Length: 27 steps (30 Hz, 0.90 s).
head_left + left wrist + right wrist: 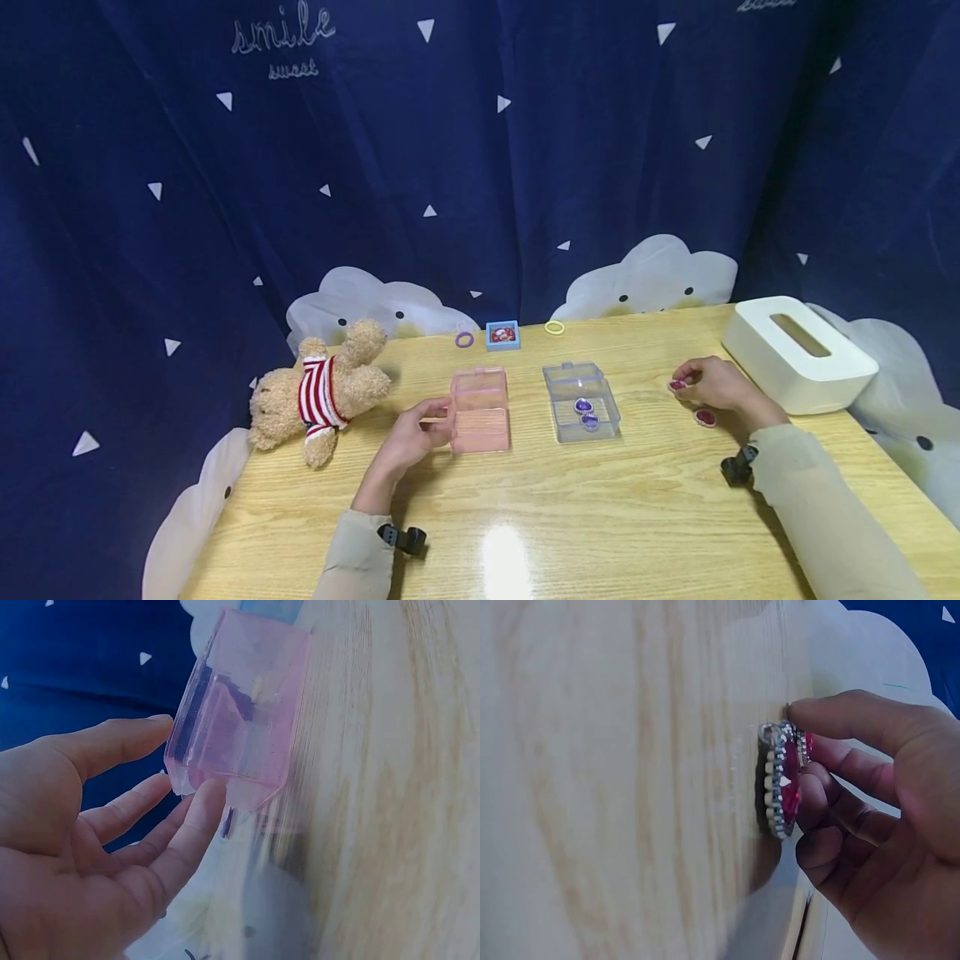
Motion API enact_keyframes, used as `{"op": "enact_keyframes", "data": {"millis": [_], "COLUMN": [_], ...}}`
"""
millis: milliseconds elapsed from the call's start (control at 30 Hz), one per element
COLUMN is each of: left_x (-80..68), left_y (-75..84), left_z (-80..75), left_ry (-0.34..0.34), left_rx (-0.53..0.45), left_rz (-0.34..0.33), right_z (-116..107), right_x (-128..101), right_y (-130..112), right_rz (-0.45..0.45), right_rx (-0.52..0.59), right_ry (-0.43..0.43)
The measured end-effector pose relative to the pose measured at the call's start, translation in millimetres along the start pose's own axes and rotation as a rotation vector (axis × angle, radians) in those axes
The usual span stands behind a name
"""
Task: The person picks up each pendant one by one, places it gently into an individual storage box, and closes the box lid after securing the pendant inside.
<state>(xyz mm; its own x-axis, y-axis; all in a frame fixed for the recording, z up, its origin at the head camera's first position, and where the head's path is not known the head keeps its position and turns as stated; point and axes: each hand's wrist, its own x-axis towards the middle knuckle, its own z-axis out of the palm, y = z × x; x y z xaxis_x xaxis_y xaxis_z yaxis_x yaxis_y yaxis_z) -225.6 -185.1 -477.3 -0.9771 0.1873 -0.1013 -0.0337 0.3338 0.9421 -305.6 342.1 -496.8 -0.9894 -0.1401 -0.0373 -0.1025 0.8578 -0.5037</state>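
My left hand (pixel 415 433) touches the left side of a translucent pink plastic box (pixel 481 429) with its lid raised. In the left wrist view the fingers (pixel 199 817) are loosely extended at the box's edge. Over at the right, my right hand (pixel 716 387) pinches a red gem ornament (pixel 677 385) with a beaded silver rim, low over the table. A second red gem ornament (pixel 784 784) lies on the wood just below that hand. Between the hands stands an open clear box (pixel 566 427) holding two purple gem ornaments (pixel 585 407).
A teddy bear (pixel 322 396) in a striped shirt lies at the left. Along the back edge are a purple ring (pixel 464 339), a small blue-framed box (pixel 502 336) and a yellow ring (pixel 555 327). A white tissue box (pixel 798 354) stands at the right, close beyond the right hand.
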Motion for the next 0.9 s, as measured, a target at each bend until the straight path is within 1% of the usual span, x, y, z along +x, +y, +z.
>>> {"op": "enact_keyframes", "data": {"millis": [233,500,700,900], "left_x": [0.5,1.1,2.0,1.3], "left_y": [-0.1,-3.5,-4.3,-3.1], "left_z": [1.2,1.7,1.5,0.7], "left_ry": [0.020,0.030,0.033,0.023], "left_rx": [0.014,0.017,0.023,0.032], "left_rz": [0.010,0.013,0.008,-0.001], "right_z": [-1.3,-4.4,-10.9,-15.4], "right_x": [-2.5,-4.2,-6.2,-9.4], "right_y": [-2.3,-11.6,-32.2,-57.2], "right_rz": [0.007,-0.025,-0.067,-0.146], "right_rx": [0.048,0.098,0.090,0.075], "right_ry": [-0.038,-0.012,0.007,0.039]}}
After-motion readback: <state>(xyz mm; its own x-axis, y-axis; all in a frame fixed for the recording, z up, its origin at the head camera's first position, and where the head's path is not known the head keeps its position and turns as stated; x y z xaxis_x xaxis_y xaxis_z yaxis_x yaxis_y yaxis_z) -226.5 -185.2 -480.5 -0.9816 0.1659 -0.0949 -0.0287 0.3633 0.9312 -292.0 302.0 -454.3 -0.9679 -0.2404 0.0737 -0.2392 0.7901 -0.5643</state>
